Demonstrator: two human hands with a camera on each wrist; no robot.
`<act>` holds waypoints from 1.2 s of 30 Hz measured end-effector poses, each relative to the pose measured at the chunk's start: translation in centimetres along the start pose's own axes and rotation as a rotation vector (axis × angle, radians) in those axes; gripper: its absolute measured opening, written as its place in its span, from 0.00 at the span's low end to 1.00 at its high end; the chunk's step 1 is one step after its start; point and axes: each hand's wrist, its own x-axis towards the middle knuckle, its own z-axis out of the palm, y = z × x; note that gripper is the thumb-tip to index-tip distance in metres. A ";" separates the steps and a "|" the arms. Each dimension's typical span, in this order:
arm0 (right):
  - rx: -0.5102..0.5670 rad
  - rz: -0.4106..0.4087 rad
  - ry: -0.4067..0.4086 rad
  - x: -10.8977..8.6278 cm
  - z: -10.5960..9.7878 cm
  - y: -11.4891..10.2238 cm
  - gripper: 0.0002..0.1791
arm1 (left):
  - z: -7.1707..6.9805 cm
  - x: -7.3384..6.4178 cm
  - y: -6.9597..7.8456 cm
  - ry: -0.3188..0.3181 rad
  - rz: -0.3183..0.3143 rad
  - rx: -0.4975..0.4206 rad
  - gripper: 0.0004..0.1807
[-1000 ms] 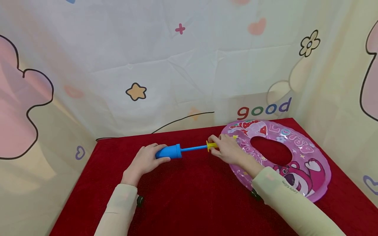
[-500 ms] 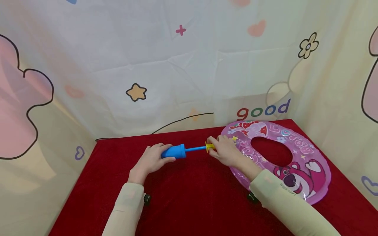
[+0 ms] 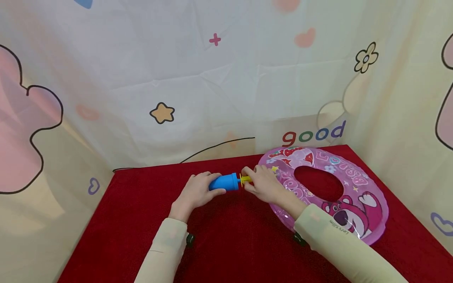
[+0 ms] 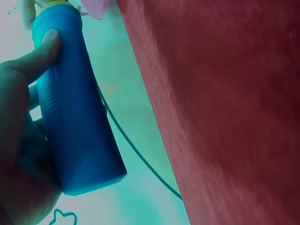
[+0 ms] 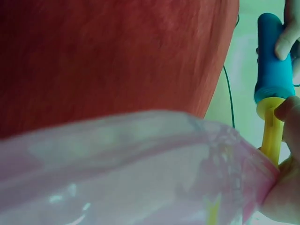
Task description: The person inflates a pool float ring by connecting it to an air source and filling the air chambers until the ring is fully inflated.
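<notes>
My left hand (image 3: 198, 190) grips the blue barrel of a hand air pump (image 3: 225, 182), with the thumb along its side in the left wrist view. The pump lies level above the table, its far end pointing right. My right hand (image 3: 264, 182) pinches the yellow nozzle end (image 5: 271, 136) beside the ring's inflated edge. Only a short bit of blue rod shows between barrel and yellow flange. A pink swim ring (image 3: 357, 181) with a bear print lies under and beyond the right forearm. In the right wrist view the nozzle meets the ring's pink plastic; fingers hide the exact joint.
A red cloth (image 3: 226, 243) covers the table. Behind it hangs a pale printed curtain (image 3: 191, 90), which also runs along both sides. The ring takes up the table's right side, close to the back edge.
My left hand has slid the blue barrel rightward, toward the right hand. The exposed blue rod has grown much shorter. My right hand keeps its hold on the yellow end, almost still.
</notes>
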 end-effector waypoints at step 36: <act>0.032 -0.019 0.004 0.0 0.5 0.9 0.18 | -0.7 -1.8 -2.0 0.005 -0.004 0.075 0.33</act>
